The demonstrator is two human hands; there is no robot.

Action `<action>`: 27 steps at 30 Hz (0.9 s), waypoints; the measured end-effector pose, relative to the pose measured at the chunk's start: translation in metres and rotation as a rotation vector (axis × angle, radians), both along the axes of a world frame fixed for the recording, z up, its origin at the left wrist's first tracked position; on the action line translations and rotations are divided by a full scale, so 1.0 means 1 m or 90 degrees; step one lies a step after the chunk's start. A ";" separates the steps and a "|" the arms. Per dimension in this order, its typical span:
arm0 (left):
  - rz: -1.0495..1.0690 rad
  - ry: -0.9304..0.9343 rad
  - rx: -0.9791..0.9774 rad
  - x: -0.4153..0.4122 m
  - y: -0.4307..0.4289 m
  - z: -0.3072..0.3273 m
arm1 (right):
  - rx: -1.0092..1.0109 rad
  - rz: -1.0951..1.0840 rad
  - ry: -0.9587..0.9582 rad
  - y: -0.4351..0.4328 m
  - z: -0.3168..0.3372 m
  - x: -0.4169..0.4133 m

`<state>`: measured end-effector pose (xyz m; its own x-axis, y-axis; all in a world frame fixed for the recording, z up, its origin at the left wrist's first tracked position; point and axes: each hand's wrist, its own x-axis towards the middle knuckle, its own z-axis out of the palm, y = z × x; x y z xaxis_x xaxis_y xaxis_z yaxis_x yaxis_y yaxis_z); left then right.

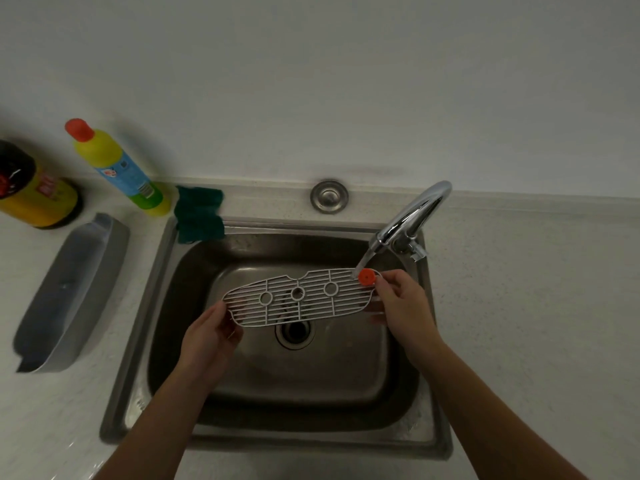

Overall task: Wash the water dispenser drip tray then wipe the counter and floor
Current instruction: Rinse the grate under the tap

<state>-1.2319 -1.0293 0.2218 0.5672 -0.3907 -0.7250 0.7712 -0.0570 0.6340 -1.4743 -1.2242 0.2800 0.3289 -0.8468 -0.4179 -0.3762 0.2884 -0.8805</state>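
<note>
A white slotted drip tray grate (301,297) with three round holes and an orange float (366,276) hangs flat over the steel sink (159,271). My left hand (211,332) grips its left end. My right hand (401,299) pinches its right end beside the orange float. Water runs from the chrome faucet (412,216) onto the grate's right end. The grey drip tray basin (72,292) lies on the counter left of the sink.
A green sponge cloth (199,213) drapes over the sink's back left rim. A yellow detergent bottle (117,168) and a dark-capped yellow bottle (31,188) stand at the back left. The sink drain (294,332) is below the grate. White counter (519,306) extends to the right.
</note>
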 end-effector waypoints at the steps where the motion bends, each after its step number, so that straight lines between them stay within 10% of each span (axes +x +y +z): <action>1: 0.011 0.008 -0.002 0.000 0.003 -0.002 | -0.007 0.017 0.016 0.000 -0.001 0.000; 10: -0.132 -0.125 0.151 -0.009 0.007 -0.022 | -0.078 -0.004 0.040 -0.007 0.003 -0.006; 27: -0.069 0.055 -0.166 -0.042 -0.074 0.032 | -0.136 -0.140 0.062 -0.003 0.002 -0.060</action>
<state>-1.2741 -1.1037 0.2538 0.4522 -0.6256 -0.6357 0.8212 0.0140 0.5704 -1.5342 -1.2274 0.2816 0.0951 -0.9653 -0.2430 -0.4108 0.1843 -0.8929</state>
